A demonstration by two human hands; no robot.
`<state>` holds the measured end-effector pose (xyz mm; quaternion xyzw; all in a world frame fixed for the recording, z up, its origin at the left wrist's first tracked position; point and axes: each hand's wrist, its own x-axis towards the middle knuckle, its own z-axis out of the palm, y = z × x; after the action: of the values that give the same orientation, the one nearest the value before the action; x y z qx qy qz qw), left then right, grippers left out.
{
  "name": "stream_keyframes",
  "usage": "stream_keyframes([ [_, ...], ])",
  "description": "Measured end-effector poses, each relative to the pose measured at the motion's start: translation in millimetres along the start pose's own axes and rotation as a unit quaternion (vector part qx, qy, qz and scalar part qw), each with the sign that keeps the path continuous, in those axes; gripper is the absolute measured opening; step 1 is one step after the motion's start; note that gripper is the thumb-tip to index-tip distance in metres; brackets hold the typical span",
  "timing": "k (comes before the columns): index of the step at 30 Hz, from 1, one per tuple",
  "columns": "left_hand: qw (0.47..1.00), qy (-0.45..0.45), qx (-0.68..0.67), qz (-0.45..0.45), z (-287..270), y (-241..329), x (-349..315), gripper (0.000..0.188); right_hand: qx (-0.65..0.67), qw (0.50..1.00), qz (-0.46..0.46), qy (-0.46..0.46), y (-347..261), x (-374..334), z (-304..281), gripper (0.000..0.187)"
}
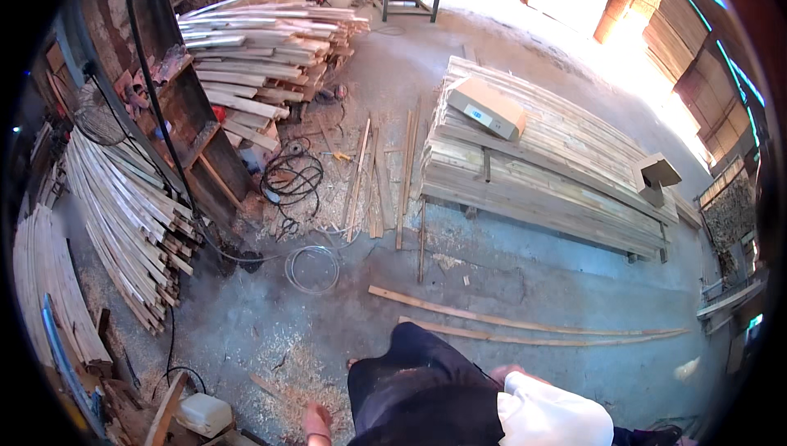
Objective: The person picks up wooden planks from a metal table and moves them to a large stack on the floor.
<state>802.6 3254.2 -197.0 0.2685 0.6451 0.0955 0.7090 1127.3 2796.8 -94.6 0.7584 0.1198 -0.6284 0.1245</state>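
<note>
My left hand (317, 420) hangs low by my left side, above floor strewn with wood shavings (287, 384). It is small and blurred, and I see nothing sticking out of it; how its fingers lie does not show. My right hand (507, 372) shows only as a bit of skin between my dark clothing (418, 389) and the white sleeve (549, 413). Its fingers are hidden. Two long thin wood strips (525, 329) lie on the floor just ahead of me, apart from both hands.
Ahead right stands a large stack of planks (541, 159) with an opened cardboard box (488, 108) and a smaller box (656, 177) on top. Wood piles (262, 61) line the left. A black hose coil (291, 175), clear tubing (311, 270) and loose strips (377, 175) lie on the floor.
</note>
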Motion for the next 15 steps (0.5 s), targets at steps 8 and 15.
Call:
stream_keyframes([
  [8, 0.999, 0.023, 0.039, 0.023, 2.8, 108.9, 64.4, 0.031, 0.35, 0.866, -0.15, 0.323, -145.0, 7.5, -208.6, 0.048],
  [15, 0.978, 0.035, 0.2, 0.052, 35.4, 125.0, -0.8, 0.021, 0.002, 0.974, -0.164, 0.155, -259.7, 95.2, -271.5, 0.039],
])
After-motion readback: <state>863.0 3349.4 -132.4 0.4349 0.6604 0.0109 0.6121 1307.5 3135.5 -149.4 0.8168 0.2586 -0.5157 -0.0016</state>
